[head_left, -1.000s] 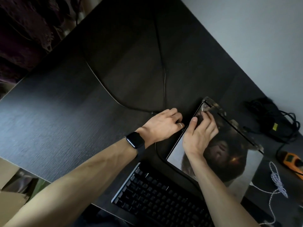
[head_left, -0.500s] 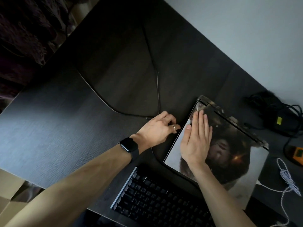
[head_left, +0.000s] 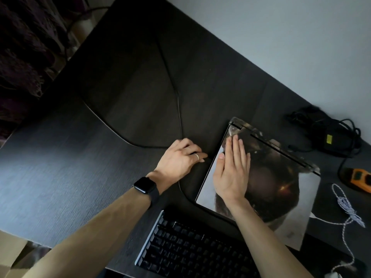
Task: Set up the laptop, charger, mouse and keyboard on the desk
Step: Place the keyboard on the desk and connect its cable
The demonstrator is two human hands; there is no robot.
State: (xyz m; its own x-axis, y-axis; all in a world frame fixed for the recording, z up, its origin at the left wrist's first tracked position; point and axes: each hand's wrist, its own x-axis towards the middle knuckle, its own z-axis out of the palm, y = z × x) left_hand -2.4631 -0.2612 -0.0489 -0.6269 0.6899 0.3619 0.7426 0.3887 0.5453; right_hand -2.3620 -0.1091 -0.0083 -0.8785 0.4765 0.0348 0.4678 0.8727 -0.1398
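Yr left hand (head_left: 180,157) sits just left of the closed laptop (head_left: 281,187) on the desk (head_left: 60,157), fingers curled on the cable (head_left: 178,109) end, tips aimed at its left edge nr the hinge. Right hand (head_left: 230,173) lies flat on the lid, fingers straight & together. Port's prob. just rightward.

Your laptop (head_left: 281,193) lies closed and flat on the dark wood-grain desk (head_left: 60,167). Its lid faces up and wears a dark picture skin with pale margins, and its hinge edge points toward the wall. Your black keyboard (head_left: 190,251) sits at the desk's front edge, just beside the laptop's near corner. The charger (head_left: 331,143), a black brick with a yellow label amid its coiled black cord, rests near the wall beyond the hinge.
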